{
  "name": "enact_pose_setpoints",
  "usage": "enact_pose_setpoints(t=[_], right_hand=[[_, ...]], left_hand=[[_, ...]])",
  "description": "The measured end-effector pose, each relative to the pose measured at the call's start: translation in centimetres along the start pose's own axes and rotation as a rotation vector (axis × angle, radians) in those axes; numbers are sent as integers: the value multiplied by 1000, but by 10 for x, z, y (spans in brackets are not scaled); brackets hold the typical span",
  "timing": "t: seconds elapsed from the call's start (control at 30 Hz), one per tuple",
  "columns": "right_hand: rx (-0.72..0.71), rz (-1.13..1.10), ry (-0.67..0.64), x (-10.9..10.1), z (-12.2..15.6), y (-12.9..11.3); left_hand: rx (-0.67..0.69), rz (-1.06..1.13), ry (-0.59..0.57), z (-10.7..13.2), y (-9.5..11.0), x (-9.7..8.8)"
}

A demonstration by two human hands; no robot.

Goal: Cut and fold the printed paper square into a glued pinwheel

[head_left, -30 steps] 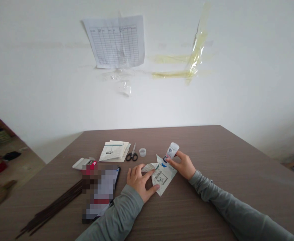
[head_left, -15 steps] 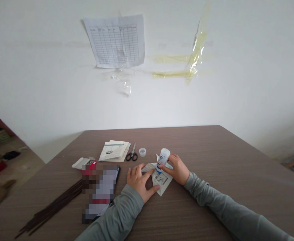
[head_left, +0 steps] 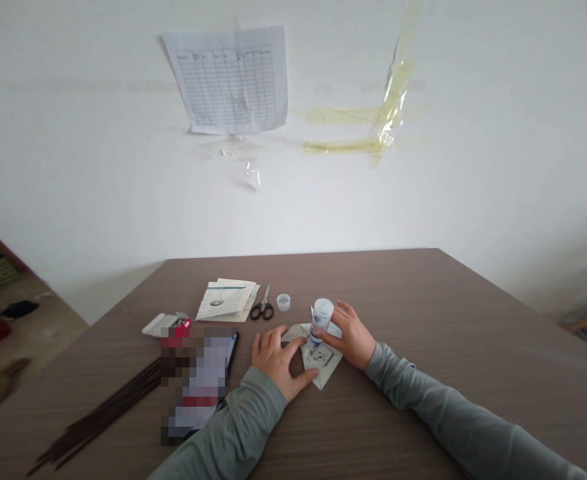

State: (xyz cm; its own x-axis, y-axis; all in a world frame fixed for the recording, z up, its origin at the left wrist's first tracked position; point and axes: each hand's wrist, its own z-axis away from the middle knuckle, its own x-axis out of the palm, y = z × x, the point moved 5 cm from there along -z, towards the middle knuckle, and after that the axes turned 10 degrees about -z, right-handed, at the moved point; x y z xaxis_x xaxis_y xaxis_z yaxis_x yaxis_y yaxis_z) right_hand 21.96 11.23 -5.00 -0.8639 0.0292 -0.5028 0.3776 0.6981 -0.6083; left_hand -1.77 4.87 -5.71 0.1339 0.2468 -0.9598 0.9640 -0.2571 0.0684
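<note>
My right hand (head_left: 354,339) grips a glue stick (head_left: 322,316) with a white body and a blue end, held nearly upright. Its lower end is against a folded piece of printed paper (head_left: 326,375) on the table. My left hand (head_left: 274,363) lies with fingers spread over the left side of that paper, thumb and fingertips touching it. Beyond the hands sits a translucent round cap (head_left: 283,303). The paper's far part is partly hidden by the glue stick and my right hand.
Black-handled scissors (head_left: 262,307) lie left of the cap, beside folded papers (head_left: 228,300). Further left are a small open box (head_left: 161,325), a phone (head_left: 206,377) and a bundle of thin dark sticks (head_left: 108,413). The brown table (head_left: 423,300) meets a white wall.
The glue stick has shifted slightly to the left and become more upright in my right hand. My left hand stays in place on the paper.
</note>
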Motion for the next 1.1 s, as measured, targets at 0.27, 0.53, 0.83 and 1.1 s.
enact_pose_setpoints(t=[0.27, 0.53, 0.83, 1.1], right_hand=[[23, -14, 4, 0, 0, 0], [3, 33, -25, 2, 0, 1], [-7, 79, -40, 1, 1, 2], [11, 107, -35, 0, 1, 4]], left_hand=[[-9, 10, -6, 0, 1, 0], [-4, 14, -5, -1, -2, 2], [-15, -13, 14, 0, 0, 1], [-36, -33, 31, 0, 1, 2]])
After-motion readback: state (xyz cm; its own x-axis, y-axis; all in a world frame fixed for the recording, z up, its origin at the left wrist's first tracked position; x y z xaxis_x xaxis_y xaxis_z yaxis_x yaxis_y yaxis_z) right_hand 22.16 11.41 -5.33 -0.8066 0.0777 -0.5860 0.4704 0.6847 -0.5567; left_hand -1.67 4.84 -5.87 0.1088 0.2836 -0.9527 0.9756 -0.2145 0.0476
